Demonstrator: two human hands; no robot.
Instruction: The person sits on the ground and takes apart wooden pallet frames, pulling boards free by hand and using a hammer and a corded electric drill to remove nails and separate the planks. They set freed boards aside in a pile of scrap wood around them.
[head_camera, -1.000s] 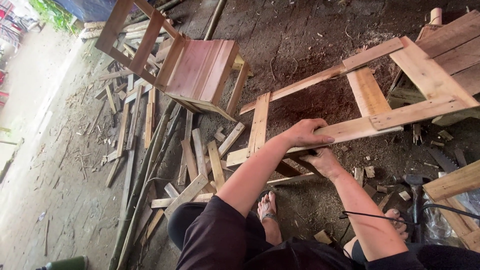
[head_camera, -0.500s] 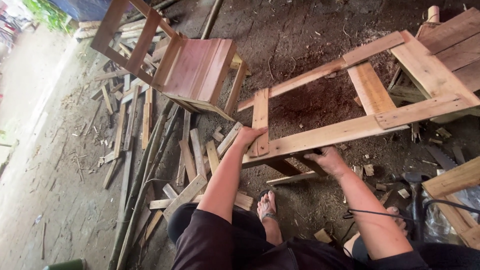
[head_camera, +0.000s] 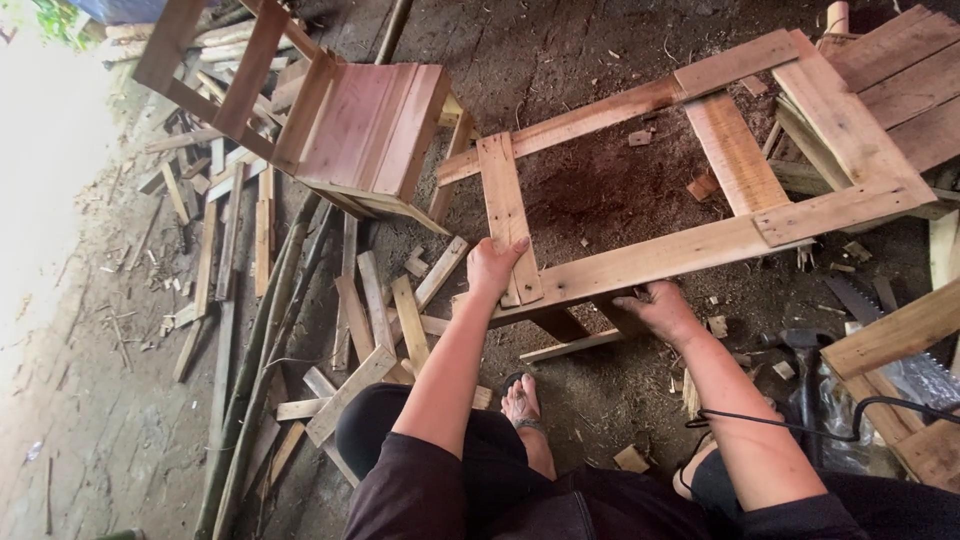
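A ladder-like wooden frame (head_camera: 650, 260) of two long rails and cross slats lies tilted over the dirt floor in front of me. My left hand (head_camera: 492, 268) presses on the near end of the left cross slat (head_camera: 505, 205), where it meets the near rail. My right hand (head_camera: 655, 305) grips the underside of that near rail, further right. The frame's far right end rests on a stack of wooden pallets (head_camera: 890, 90).
A small wooden chair (head_camera: 350, 130) lies on its side at the upper left. Loose offcut boards (head_camera: 360, 330) litter the ground to the left. A hammer (head_camera: 800, 345), a handsaw (head_camera: 850, 300) and a black cable (head_camera: 800, 420) lie at the right by my sandalled feet.
My left hand has slid left along the near rail from its middle to the left cross slat. The frame has shifted slightly toward me. My right hand stays under the rail.
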